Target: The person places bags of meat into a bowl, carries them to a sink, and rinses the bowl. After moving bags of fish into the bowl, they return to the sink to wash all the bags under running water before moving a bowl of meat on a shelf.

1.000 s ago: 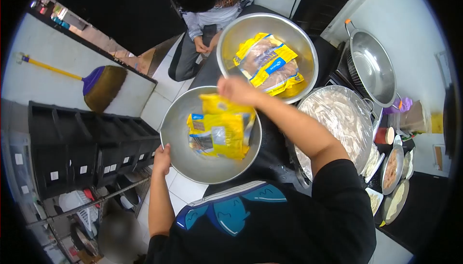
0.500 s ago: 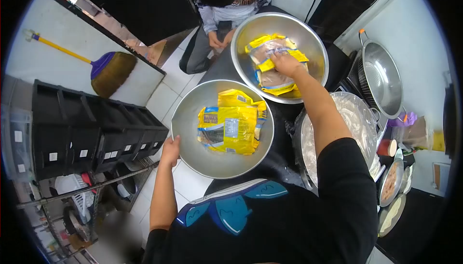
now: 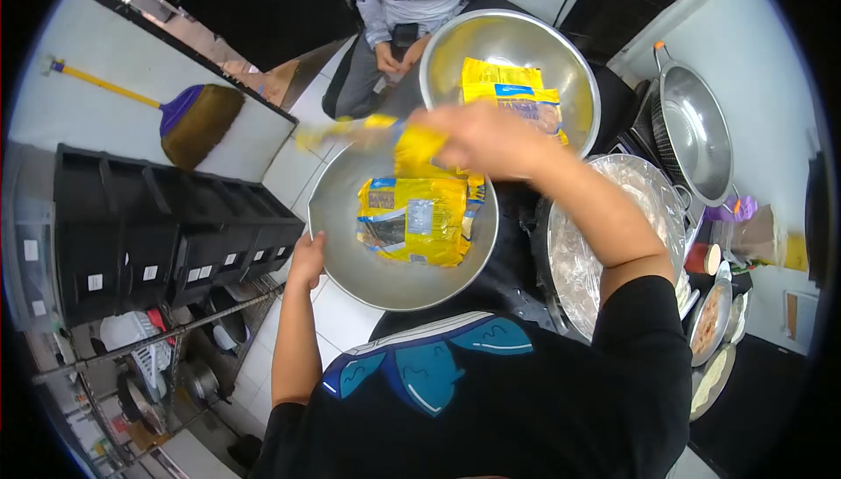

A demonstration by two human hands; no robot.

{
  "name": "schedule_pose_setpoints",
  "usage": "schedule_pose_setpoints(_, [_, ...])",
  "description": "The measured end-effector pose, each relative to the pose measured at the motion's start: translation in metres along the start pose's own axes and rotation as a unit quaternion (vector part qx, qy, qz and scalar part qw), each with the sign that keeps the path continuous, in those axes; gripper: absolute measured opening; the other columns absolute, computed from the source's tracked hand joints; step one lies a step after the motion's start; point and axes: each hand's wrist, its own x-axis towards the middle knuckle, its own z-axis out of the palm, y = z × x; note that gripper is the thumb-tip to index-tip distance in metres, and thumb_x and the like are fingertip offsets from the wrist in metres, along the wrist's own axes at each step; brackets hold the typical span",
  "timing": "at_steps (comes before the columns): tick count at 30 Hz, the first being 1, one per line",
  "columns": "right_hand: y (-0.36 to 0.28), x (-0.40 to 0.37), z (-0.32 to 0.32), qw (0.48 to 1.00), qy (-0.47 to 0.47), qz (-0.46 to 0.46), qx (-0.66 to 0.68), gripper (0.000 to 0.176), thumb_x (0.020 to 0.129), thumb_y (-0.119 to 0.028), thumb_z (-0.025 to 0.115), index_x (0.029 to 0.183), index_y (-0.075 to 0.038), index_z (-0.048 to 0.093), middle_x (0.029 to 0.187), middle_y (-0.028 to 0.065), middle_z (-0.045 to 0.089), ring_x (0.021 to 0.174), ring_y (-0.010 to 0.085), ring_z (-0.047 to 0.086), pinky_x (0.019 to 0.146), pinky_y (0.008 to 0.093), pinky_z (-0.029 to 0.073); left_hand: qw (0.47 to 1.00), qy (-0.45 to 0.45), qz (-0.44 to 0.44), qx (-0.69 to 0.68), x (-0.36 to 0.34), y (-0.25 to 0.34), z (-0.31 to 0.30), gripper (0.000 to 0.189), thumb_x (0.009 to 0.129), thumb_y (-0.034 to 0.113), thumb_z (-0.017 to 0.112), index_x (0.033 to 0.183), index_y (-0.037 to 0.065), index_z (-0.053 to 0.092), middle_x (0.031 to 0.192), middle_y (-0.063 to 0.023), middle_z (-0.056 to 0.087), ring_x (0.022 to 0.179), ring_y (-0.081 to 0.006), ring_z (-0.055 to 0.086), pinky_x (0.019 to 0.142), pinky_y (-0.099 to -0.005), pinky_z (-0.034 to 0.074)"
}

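Note:
My left hand (image 3: 307, 260) grips the left rim of the nearer metal bowl (image 3: 335, 216), its thumb on the edge. Yellow plastic packets (image 3: 420, 221) with blue and silver print lie stacked inside that bowl. Above the bowl's far edge, my right hand (image 3: 486, 139) is closed on another yellow packet (image 3: 372, 131), which is smeared by motion and stretches out to the left. Farther back stands a second metal bowl (image 3: 569, 54). More yellow packets (image 3: 512, 94) lie in it, partly hidden behind my right hand.
Across from me sits a person (image 3: 420, 10), hands together in the lap. On the right are a plastic-covered pan (image 3: 574, 256) with pale contents and a metal colander (image 3: 696, 133). Black bins (image 3: 131, 243) line the left, below a broom (image 3: 197, 124) against the wall.
My right hand has lifted a yellow packet out of the far bowl and carried it left and toward me, over the nearer bowl. My left hand stays on the rim.

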Motion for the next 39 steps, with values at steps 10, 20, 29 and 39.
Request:
schedule_pose_setpoints(10, [0.021,-0.023,0.125,0.959,-0.276,-0.038,0.061,0.033,0.070,-0.017,0.064,0.102,-0.011,0.057,0.096,0.0091,0.060,0.095,0.0268,0.056,0.078,0.0382,0.045,1.000,-0.004,-0.015,-0.011,-0.010,0.019,0.003,0.030,0.091,0.018,0.041,0.113,-0.001,0.048,0.098,-0.0109,0.060,0.084,-0.0190,0.058,0.074,-0.0311,0.047])
schedule_pose_setpoints(20, [0.282,-0.069,0.059,0.745,0.073,0.661,-0.041,0.082,0.053,-0.044,0.078,0.121,-0.010,0.047,0.120,0.0145,0.049,0.114,0.0280,0.044,0.092,0.0362,0.038,0.984,-0.039,-0.138,-0.103,-0.021,0.009,-0.003,0.046,0.089,0.037,0.042,0.119,0.002,0.043,0.101,-0.0115,0.058,0.081,-0.0226,0.062,0.057,-0.0381,0.054])
schedule_pose_setpoints(29, [0.333,-0.097,0.086,0.616,0.209,0.598,0.469,0.048,0.061,-0.003,0.075,0.105,-0.006,0.058,0.098,0.0104,0.062,0.086,0.0238,0.058,0.077,0.0378,0.045,0.959,-0.061,-0.142,-0.240,-0.033,-0.015,0.015,0.050,0.090,0.039,0.041,0.120,-0.002,0.039,0.108,-0.0144,0.056,0.089,-0.0267,0.060,0.066,-0.0399,0.054])
schedule_pose_setpoints(39, [0.280,-0.052,0.016,0.836,0.108,0.521,0.133,0.052,0.055,-0.009,0.076,0.104,-0.003,0.059,0.097,0.0131,0.063,0.089,0.0253,0.060,0.080,0.0344,0.045,0.961,-0.055,-0.149,-0.226,-0.027,-0.017,0.012,0.050,0.090,0.039,0.040,0.118,-0.002,0.040,0.106,-0.0148,0.056,0.084,-0.0266,0.062,0.061,-0.0392,0.055])
